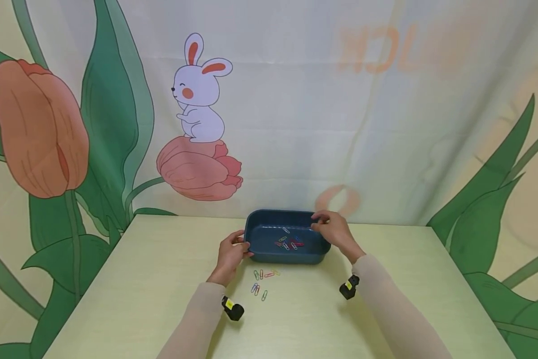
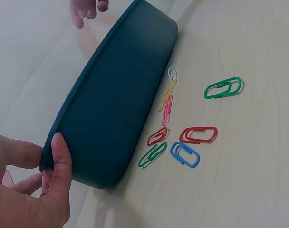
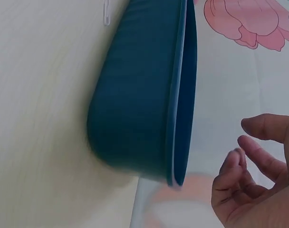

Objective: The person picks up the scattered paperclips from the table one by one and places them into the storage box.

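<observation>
A dark blue rectangular box stands on the table near its back edge, several coloured paper clips lying scattered on its floor. My left hand grips the box's left end; the left wrist view has the thumb against the outer wall and fingers at the rim. Over the box's right end hovers my right hand, its fingers loosely bent. In the right wrist view that hand is apart from the rim, with nothing visible between thumb and fingertips.
In front of the box, more paper clips lie loose on the table: green, blue, red, pink, yellow and white. A printed curtain with a rabbit and tulips hangs right behind the table's back edge.
</observation>
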{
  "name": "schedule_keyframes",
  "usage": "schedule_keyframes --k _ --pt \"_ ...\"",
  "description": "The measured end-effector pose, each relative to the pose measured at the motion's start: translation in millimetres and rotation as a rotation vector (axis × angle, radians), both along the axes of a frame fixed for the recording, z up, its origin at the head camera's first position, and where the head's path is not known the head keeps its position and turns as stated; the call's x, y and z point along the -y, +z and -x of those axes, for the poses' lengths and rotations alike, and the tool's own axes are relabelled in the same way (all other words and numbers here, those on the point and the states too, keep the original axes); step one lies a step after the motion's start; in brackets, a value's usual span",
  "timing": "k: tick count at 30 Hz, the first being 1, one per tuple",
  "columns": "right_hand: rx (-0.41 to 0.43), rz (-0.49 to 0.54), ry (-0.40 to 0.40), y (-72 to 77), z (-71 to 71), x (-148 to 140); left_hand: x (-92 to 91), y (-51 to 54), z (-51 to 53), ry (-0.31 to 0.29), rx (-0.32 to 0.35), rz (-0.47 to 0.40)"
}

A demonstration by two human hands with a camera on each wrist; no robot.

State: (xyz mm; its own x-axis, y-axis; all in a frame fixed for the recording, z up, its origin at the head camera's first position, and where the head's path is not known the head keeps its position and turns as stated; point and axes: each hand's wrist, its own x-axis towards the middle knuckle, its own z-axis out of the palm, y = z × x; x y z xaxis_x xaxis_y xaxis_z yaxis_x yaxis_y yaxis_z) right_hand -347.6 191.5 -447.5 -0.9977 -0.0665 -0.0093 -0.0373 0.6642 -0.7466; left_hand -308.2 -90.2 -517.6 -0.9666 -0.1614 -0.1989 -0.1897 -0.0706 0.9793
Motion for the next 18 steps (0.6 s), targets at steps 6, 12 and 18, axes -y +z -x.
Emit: schedule_keyframes --k 6,12,18 --pt "-0.007 -0.008 -0.034 -7.0 -2.9 -13.8 -0.2 -1.4 0.8 0.004 0.002 0.004" --pt "0.05 0.015 -0.029 -15.7 -5.3 -24.6 -0.5 -1.1 0.1 -0.004 -0.011 -0.003" --pt "0.084 -0.027 -0.062 -22.6 -6.6 -30.4 -0.7 -1.4 -0.3 -0.002 -0.008 -0.003"
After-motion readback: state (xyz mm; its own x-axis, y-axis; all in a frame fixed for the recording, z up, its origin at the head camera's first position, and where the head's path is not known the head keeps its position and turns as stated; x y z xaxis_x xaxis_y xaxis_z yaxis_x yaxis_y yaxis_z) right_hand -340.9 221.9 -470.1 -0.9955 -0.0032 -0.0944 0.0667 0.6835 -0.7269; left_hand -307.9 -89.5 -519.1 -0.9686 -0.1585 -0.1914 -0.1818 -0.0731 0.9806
